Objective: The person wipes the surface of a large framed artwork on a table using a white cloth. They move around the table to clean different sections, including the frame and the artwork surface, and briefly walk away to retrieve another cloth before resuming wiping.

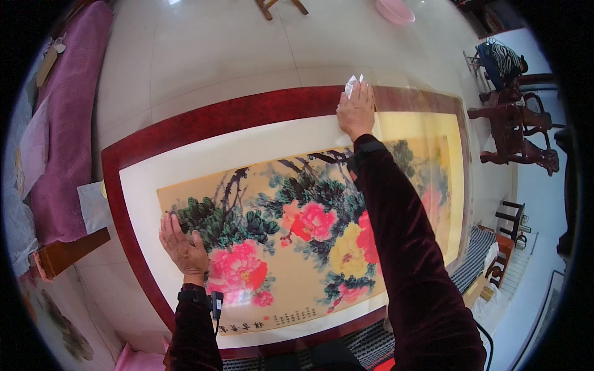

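Observation:
A large peony painting with a white mat and a dark red border lies flat in front of me. My left hand rests on the painting's left part, fingers spread, holding nothing. Near the far edge, my right hand presses a crumpled white tissue against the red border. Clear, shiny film covers the part to the right of my right hand and gives it a yellowish tint. A dark band with a small black device is on my left wrist.
On the left stands a bench with a purple cover. A pink basin and wooden stool legs are beyond the painting. Carved dark wooden chairs stand at right, near a bent-over person. A striped cloth lies beneath the near right corner.

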{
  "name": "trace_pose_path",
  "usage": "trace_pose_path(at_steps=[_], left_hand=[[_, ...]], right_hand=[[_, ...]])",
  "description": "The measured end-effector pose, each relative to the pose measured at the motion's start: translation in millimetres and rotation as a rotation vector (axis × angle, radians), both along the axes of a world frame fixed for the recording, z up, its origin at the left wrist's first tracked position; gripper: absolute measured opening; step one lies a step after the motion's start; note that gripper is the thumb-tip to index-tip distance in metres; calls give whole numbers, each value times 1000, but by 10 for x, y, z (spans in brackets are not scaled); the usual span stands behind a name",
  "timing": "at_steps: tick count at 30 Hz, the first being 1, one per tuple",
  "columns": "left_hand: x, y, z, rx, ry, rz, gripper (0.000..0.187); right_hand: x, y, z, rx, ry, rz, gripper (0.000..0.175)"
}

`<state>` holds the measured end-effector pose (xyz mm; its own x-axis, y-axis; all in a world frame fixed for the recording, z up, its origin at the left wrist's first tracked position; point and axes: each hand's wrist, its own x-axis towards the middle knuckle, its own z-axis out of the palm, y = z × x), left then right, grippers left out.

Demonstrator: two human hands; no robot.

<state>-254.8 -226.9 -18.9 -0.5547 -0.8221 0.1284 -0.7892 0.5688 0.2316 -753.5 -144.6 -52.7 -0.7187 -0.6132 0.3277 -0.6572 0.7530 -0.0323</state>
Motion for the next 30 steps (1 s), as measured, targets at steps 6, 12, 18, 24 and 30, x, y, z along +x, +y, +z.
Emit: trace_pose_path(at_steps=[6, 12, 18, 24, 30], left_hand=[[-4, 12, -8, -50, 8, -19, 60], [30, 12, -52, -101, 8, -32, 56], [84, 6, -171, -170, 46, -88, 53], [149, -30, -289, -223, 46, -117, 52], [198, -91, -430, -249, 3, -98, 55]], right_hand=[[573, 446, -43, -60, 18, -128, 59], [1322, 1393, 199, 47, -106, -234, 61], [2302, 2543, 228, 37, -125, -302, 61], [3348, 3628, 303, 131, -250, -545, 64], [4216, 4421, 281, 103, -284, -803, 62]])
